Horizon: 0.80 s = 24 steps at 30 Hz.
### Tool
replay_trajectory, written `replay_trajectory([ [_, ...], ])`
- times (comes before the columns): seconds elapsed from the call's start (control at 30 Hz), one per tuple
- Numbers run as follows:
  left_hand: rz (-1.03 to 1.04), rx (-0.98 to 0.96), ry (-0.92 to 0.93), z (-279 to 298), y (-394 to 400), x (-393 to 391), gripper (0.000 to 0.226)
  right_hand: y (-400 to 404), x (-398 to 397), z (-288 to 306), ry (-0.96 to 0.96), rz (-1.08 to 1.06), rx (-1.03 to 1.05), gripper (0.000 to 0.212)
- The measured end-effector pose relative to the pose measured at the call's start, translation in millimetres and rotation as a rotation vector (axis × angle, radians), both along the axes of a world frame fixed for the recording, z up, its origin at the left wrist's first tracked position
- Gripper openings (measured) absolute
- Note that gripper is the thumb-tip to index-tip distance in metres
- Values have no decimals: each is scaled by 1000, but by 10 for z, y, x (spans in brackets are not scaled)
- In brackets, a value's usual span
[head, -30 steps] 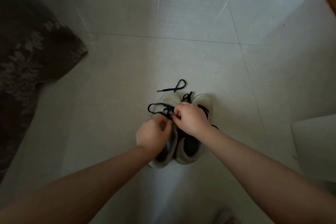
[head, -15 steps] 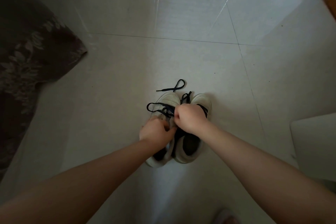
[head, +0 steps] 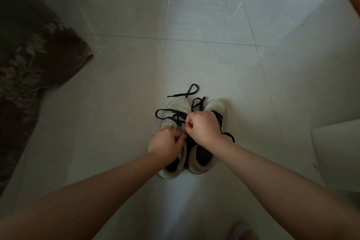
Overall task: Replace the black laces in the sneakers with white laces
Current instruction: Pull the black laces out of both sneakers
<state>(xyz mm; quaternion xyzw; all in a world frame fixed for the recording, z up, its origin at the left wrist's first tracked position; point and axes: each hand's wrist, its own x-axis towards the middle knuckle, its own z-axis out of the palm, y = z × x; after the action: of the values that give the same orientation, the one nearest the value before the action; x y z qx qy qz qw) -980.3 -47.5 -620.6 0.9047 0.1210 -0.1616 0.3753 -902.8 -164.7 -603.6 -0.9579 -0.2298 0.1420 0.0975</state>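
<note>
The right hand point(head: 203, 127) is fisted, its curled fingers pinching the black lace point(head: 176, 116) of the left sneaker point(head: 176, 122), while the left hand point(head: 165, 145) curls its fingers around that shoe's tongue area just below. Both sneakers sit side by side on the pale tiled floor point(head: 194, 60) at lower centre, with the hands covering their middles. A dark patterned fabric point(head: 29, 54) fills the left edge, and a white object point(head: 339, 154) sits at the right edge.
</note>
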Motion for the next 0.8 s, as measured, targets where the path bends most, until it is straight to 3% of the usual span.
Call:
replay_trajectory([
  [0.23,110,-59,55,6,-3,26,38,60,328,159,-135,320,-204,22],
  [0.33,141,-78,91,-3,7,37,37,-4,363,171,-115,182,-121,15],
  [0.47,163,-93,77,-24,3,37,39,-115,213,51,240,-181,100,18],
  [0.63,120,-86,59,-43,24,32,41,10,73,-78,238,-255,219,25],
  [0.8,96,-101,56,-61,47,40,43,154,92,-102,230,-258,237,14],
])
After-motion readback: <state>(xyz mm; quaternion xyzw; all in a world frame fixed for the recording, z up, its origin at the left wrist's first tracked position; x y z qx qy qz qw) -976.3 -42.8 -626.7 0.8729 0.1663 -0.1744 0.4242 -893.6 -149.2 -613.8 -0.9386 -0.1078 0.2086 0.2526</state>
